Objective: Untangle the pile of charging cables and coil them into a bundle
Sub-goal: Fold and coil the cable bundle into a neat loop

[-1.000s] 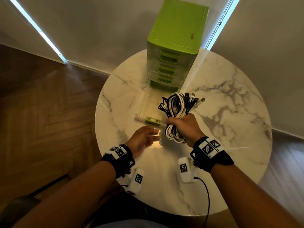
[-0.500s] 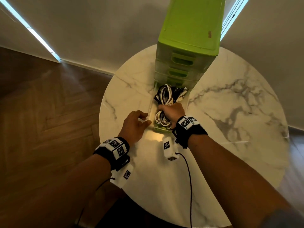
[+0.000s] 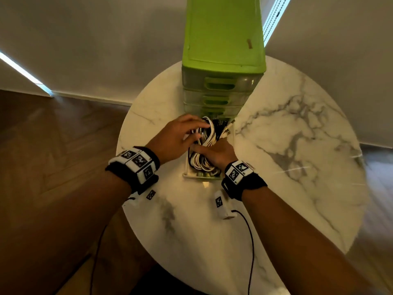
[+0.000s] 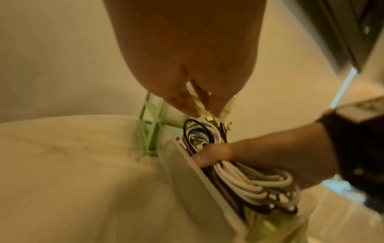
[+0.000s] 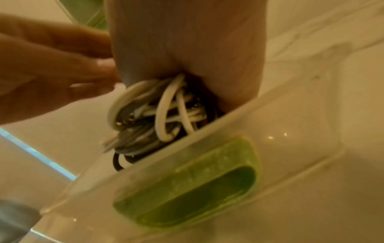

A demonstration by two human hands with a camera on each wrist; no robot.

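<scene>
A coiled bundle of white and black charging cables (image 3: 207, 135) lies in the pulled-out bottom drawer (image 3: 202, 176) of the green drawer unit. My right hand (image 3: 212, 152) grips the bundle's middle inside the drawer, thumb across the strands. My left hand (image 3: 197, 129) reaches over from the left, its straight fingers touching the far loops. In the left wrist view the left fingertips (image 4: 195, 111) hover at the bundle's far end (image 4: 199, 131). The right wrist view shows the cables (image 5: 158, 111) hanging from my fist above the drawer's green handle (image 5: 187, 180).
The green drawer unit (image 3: 223, 50) stands at the back of a round marble table (image 3: 297, 167), close to the wall. Its upper drawers are closed. Wooden floor lies to the left of the table.
My right hand has carried the bundle forward and down into the open drawer. My left hand has left the drawer's front edge and moved onto the cables.
</scene>
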